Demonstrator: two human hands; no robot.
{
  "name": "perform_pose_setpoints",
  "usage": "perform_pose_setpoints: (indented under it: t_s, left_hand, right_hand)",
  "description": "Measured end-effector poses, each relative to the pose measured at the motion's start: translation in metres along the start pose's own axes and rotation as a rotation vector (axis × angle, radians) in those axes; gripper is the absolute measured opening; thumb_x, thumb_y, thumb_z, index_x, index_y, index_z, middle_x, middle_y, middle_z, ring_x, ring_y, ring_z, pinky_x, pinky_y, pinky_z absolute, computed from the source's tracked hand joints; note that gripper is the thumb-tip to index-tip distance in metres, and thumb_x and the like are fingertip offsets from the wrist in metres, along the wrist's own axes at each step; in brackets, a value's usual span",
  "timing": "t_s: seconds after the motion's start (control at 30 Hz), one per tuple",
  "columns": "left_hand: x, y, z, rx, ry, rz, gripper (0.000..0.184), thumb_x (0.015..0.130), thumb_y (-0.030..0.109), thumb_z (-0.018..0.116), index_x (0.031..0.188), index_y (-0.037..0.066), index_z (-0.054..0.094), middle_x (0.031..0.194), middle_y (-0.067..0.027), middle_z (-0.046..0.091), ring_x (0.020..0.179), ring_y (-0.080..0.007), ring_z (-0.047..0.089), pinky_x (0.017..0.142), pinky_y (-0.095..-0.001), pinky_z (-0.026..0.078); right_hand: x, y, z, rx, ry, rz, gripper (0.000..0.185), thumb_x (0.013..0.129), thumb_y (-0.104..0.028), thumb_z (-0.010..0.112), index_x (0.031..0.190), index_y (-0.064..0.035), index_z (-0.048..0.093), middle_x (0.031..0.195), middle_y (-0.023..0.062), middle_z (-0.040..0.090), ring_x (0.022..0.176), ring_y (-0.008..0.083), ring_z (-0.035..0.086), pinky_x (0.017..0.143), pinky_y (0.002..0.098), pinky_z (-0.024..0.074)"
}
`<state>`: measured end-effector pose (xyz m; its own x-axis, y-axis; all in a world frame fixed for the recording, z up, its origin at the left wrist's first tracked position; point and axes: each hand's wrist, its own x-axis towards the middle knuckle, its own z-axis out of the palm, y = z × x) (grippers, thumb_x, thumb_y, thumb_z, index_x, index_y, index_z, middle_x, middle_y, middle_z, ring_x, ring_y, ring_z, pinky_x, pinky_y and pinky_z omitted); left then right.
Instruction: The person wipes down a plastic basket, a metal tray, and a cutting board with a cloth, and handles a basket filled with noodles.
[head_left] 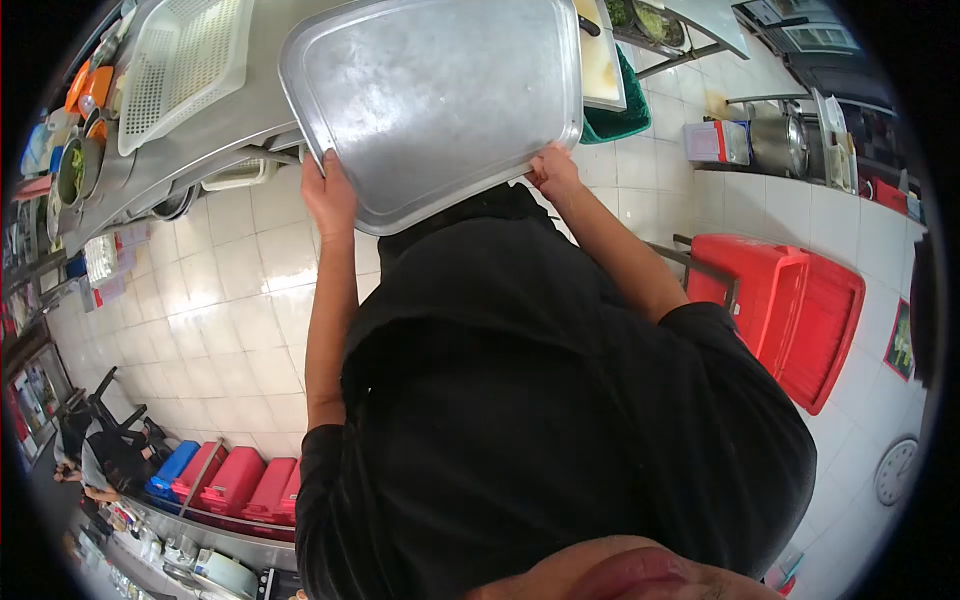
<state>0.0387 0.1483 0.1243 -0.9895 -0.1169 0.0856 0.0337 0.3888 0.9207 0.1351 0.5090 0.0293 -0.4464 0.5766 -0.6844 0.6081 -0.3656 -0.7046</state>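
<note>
A large silver metal tray (440, 110) is held out in front of the black-clad body, its flat inside facing up and bare. My left hand (330, 195) grips its near left edge, fingers closed round the rim. My right hand (553, 170) is closed on the near right corner. The tray's far part lies over the steel table. Just past its right edge are a white cutting board (602, 70) and a knife with a black handle (589, 26).
A white perforated basket (190, 65) stands on the steel counter (262, 95) at left. A green bin (622, 115) is below the board. A red container (775, 300) stands right. Another person (115, 455) is at far lower left, near red bins (235, 480).
</note>
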Motion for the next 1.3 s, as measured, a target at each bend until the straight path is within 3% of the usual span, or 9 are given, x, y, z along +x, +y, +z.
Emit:
perform_pose_setpoints:
  t_s: [0.07,0.2,0.37,0.5,0.57,0.67,0.83,1.03,1.3]
  left_hand:
    - [-0.004,0.004,0.002,-0.016,0.015,0.012,0.023,0.099,0.017,0.052,0.106,-0.003,0.062,0.082,-0.0062,0.061,0.075,-0.0135,0.054,0.07,-0.0315,0.046]
    - [-0.01,0.0,0.008,-0.066,0.003,-0.077,0.022,0.099,0.015,0.052,0.108,-0.002,0.062,0.084,-0.009,0.063,0.077,-0.0153,0.055,0.072,-0.0326,0.047]
    - [-0.009,0.0,0.017,-0.128,0.032,-0.039,0.024,0.099,0.017,0.052,0.107,-0.003,0.062,0.087,-0.0054,0.064,0.079,-0.0128,0.055,0.073,-0.0307,0.047]
    - [-0.008,-0.003,0.008,-0.117,-0.023,-0.187,0.024,0.099,0.016,0.052,0.109,-0.004,0.062,0.092,-0.0104,0.067,0.084,-0.0156,0.059,0.078,-0.0326,0.048]
    - [-0.003,-0.002,0.013,-0.169,-0.051,-0.248,0.024,0.099,0.015,0.051,0.108,-0.005,0.062,0.094,-0.0126,0.068,0.086,-0.017,0.061,0.08,-0.0338,0.048]
    - [-0.001,-0.026,0.022,-0.147,-0.053,-0.184,0.025,0.099,0.015,0.051,0.108,-0.005,0.062,0.095,-0.0125,0.068,0.087,-0.0173,0.062,0.08,-0.0338,0.049]
    - [-0.005,-0.032,0.013,-0.303,-0.052,-0.29,0.027,0.098,0.016,0.051,0.109,-0.005,0.063,0.096,-0.0121,0.069,0.089,-0.0171,0.062,0.08,-0.0333,0.049]
    - [-0.028,-0.061,0.015,-0.167,-0.021,-0.362,0.025,0.098,0.014,0.051,0.108,-0.005,0.064,0.096,-0.0095,0.069,0.086,-0.0156,0.062,0.079,-0.0308,0.049]
    - [-0.022,-0.029,0.016,-0.228,-0.057,-0.339,0.024,0.099,0.013,0.05,0.112,-0.004,0.061,0.094,-0.0066,0.068,0.084,-0.0124,0.059,0.076,-0.0286,0.048]
  right_hand:
    - [0.018,0.011,-0.006,0.12,-0.053,0.071,0.016,0.084,-0.015,0.06,0.094,-0.0023,0.059,0.101,0.0154,0.066,0.086,0.0338,0.067,0.067,0.0401,0.0553]
    - [0.019,-0.021,-0.032,-0.684,0.458,-0.652,0.018,0.091,-0.019,0.055,0.094,-0.0024,0.062,0.08,0.0149,0.068,0.08,0.0359,0.069,0.069,0.0407,0.054]
    - [-0.022,-0.081,-0.062,-0.248,0.414,-1.1,0.032,0.097,-0.02,0.053,0.075,0.002,0.063,0.076,0.0115,0.069,0.066,0.0233,0.064,0.062,0.0357,0.0505]
    - [0.032,-0.095,-0.088,0.489,-0.664,-0.902,0.024,0.102,-0.015,0.051,0.113,0.0045,0.059,0.098,0.0044,0.057,0.081,0.0129,0.055,0.074,0.0234,0.0489]
    - [0.013,-0.095,-0.04,0.333,-0.635,-0.912,0.019,0.096,-0.008,0.051,0.11,0.0006,0.061,0.108,0.005,0.058,0.084,0.0151,0.057,0.075,0.0267,0.0483]
    - [-0.101,-0.099,0.073,-0.678,-0.301,-1.861,0.032,0.091,-0.013,0.057,0.123,-0.0105,0.062,0.127,0.0061,0.057,0.112,0.0214,0.056,0.096,0.0393,0.0451]
    - [-0.1,-0.101,0.109,-0.854,-0.229,-1.882,0.033,0.088,-0.018,0.059,0.12,-0.0171,0.065,0.127,0.0097,0.061,0.118,0.0326,0.054,0.108,0.0507,0.0341]
    - [0.018,-0.126,0.023,-1.307,0.333,-1.412,0.026,0.089,-0.02,0.051,0.108,-0.0155,0.068,0.111,0.0102,0.068,0.118,0.0289,0.052,0.098,0.0474,0.0413]
    - [-0.072,-0.172,-0.038,-1.673,-0.37,-0.115,0.021,0.075,-0.018,0.06,0.066,-0.0008,0.068,0.067,0.0148,0.066,0.06,0.0317,0.066,0.062,0.0429,0.0566]
